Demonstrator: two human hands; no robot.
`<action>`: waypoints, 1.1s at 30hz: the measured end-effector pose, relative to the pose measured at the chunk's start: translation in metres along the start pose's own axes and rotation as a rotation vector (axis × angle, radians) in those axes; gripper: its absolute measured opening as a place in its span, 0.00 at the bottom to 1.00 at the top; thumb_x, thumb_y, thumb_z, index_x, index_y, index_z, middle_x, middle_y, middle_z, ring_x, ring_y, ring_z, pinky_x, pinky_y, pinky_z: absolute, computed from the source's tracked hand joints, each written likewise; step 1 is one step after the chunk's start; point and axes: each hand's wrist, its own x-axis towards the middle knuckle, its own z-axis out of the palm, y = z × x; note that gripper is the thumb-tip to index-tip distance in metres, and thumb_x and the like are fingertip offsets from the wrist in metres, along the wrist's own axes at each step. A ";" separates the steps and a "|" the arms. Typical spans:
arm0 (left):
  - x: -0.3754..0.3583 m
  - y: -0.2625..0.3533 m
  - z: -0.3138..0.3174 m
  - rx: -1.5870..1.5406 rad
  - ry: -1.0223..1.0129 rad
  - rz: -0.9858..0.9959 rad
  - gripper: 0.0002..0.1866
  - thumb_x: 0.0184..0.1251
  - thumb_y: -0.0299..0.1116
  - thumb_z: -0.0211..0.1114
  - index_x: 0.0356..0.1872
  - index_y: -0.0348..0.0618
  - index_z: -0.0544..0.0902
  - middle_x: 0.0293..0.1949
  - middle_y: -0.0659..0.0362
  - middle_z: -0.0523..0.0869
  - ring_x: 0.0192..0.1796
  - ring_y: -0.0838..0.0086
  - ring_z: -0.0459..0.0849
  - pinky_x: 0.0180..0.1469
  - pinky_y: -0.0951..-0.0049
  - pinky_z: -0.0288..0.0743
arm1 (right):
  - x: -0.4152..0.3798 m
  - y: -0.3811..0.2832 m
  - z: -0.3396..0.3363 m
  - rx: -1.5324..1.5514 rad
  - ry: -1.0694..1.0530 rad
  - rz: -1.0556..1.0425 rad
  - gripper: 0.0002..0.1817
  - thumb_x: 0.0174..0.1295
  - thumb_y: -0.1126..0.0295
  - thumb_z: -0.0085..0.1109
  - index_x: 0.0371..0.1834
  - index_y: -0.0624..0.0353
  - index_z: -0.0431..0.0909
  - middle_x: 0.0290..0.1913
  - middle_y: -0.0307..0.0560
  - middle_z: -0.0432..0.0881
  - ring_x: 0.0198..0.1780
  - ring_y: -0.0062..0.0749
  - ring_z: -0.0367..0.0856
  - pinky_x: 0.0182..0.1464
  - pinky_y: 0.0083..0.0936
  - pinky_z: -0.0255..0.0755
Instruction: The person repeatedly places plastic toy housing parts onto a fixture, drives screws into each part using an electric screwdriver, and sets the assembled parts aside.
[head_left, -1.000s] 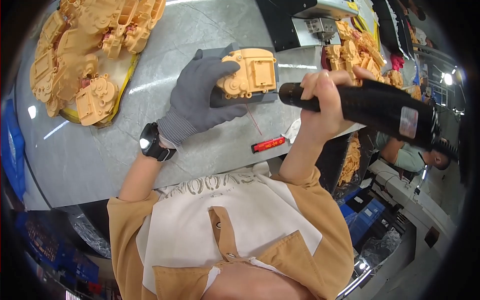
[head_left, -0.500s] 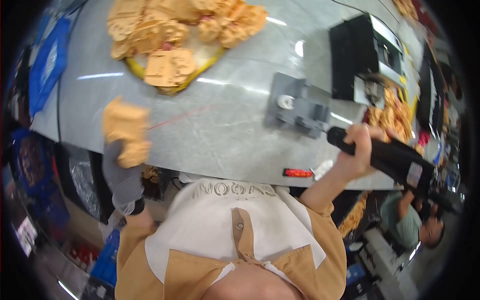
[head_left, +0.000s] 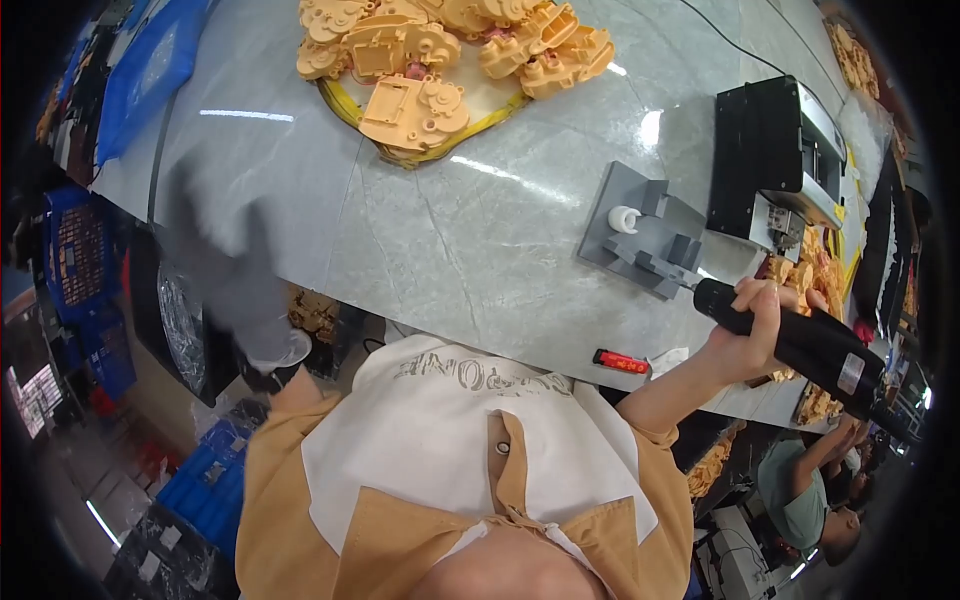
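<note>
My left hand (head_left: 228, 260), in a grey glove, is blurred by motion at the table's left front edge; its fingers are spread and hold nothing. My right hand (head_left: 765, 325) is bare and wrapped round a black power screwdriver (head_left: 825, 352). The tool's tip points left at a grey fixture (head_left: 645, 235), which has a white round piece (head_left: 624, 220) on it. Orange plastic housings (head_left: 415, 112) lie in a yellow-rimmed tray (head_left: 425, 157) at the top centre.
A black machine (head_left: 765, 155) stands behind the fixture. More orange parts (head_left: 820, 265) lie to its right. A red object (head_left: 621, 361) is near the table's front edge. A blue bag (head_left: 150, 75) is at the upper left. Another person (head_left: 795, 480) sits at the lower right.
The orange part that was in my left hand is gone from it, and its fingers have opened. The view has shifted, while my right hand still holds the screwdriver beside the fixture.
</note>
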 end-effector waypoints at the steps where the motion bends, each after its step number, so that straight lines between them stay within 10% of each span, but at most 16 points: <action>1: 0.007 0.008 0.026 -0.149 -0.272 0.078 0.29 0.52 0.26 0.66 0.57 0.36 0.67 0.54 0.50 0.74 0.57 0.65 0.73 0.57 0.66 0.66 | -0.001 -0.002 0.002 0.040 0.016 0.026 0.25 0.49 0.84 0.53 0.51 0.69 0.57 0.16 0.45 0.70 0.16 0.27 0.67 0.30 0.27 0.70; 4: 0.021 0.038 0.109 0.478 -0.676 0.280 0.35 0.50 0.57 0.64 0.55 0.45 0.71 0.49 0.51 0.75 0.50 0.59 0.76 0.45 0.64 0.74 | -0.002 -0.005 0.004 0.090 0.051 0.051 0.26 0.47 0.85 0.53 0.51 0.68 0.57 0.16 0.46 0.71 0.16 0.26 0.67 0.29 0.26 0.69; 7: 0.022 0.064 0.131 0.594 -0.735 0.142 0.38 0.46 0.65 0.59 0.53 0.46 0.72 0.47 0.52 0.74 0.48 0.58 0.76 0.40 0.63 0.75 | -0.003 -0.006 0.004 0.116 0.072 0.073 0.24 0.48 0.86 0.52 0.50 0.67 0.58 0.17 0.45 0.70 0.15 0.25 0.66 0.26 0.24 0.69; 19: -0.012 0.025 0.103 -0.072 -0.588 0.674 0.24 0.41 0.28 0.60 0.48 0.48 0.76 0.46 0.58 0.80 0.61 0.61 0.69 0.70 0.54 0.38 | 0.000 -0.001 -0.005 0.189 0.100 0.087 0.24 0.49 0.87 0.51 0.50 0.67 0.57 0.18 0.45 0.70 0.15 0.23 0.65 0.24 0.22 0.68; 22: -0.015 0.019 0.087 -0.314 -0.586 0.416 0.23 0.40 0.24 0.58 0.45 0.47 0.77 0.44 0.58 0.82 0.60 0.60 0.69 0.70 0.52 0.35 | -0.001 -0.001 -0.007 0.175 0.095 0.071 0.24 0.49 0.87 0.51 0.50 0.67 0.57 0.18 0.45 0.70 0.15 0.24 0.65 0.23 0.23 0.68; 26: -0.015 0.035 0.101 -0.037 -0.155 0.049 0.34 0.42 0.39 0.69 0.55 0.45 0.69 0.49 0.51 0.76 0.55 0.53 0.71 0.64 0.58 0.57 | -0.001 0.000 -0.007 0.204 0.121 0.083 0.24 0.48 0.87 0.51 0.50 0.67 0.57 0.18 0.46 0.70 0.15 0.24 0.65 0.23 0.22 0.67; 30: 0.004 0.040 0.114 0.488 -0.549 -0.170 0.42 0.39 0.50 0.71 0.59 0.49 0.66 0.51 0.51 0.74 0.54 0.54 0.71 0.55 0.58 0.68 | -0.001 0.000 -0.007 0.220 0.118 0.088 0.24 0.48 0.87 0.51 0.50 0.67 0.57 0.19 0.46 0.71 0.15 0.24 0.66 0.23 0.22 0.67; 33: -0.001 0.029 0.100 0.268 -0.462 -0.025 0.39 0.38 0.40 0.72 0.59 0.51 0.68 0.50 0.51 0.75 0.51 0.57 0.74 0.51 0.61 0.71 | -0.001 -0.002 -0.006 0.160 0.128 0.081 0.23 0.48 0.86 0.52 0.49 0.67 0.59 0.20 0.46 0.72 0.16 0.25 0.67 0.26 0.24 0.69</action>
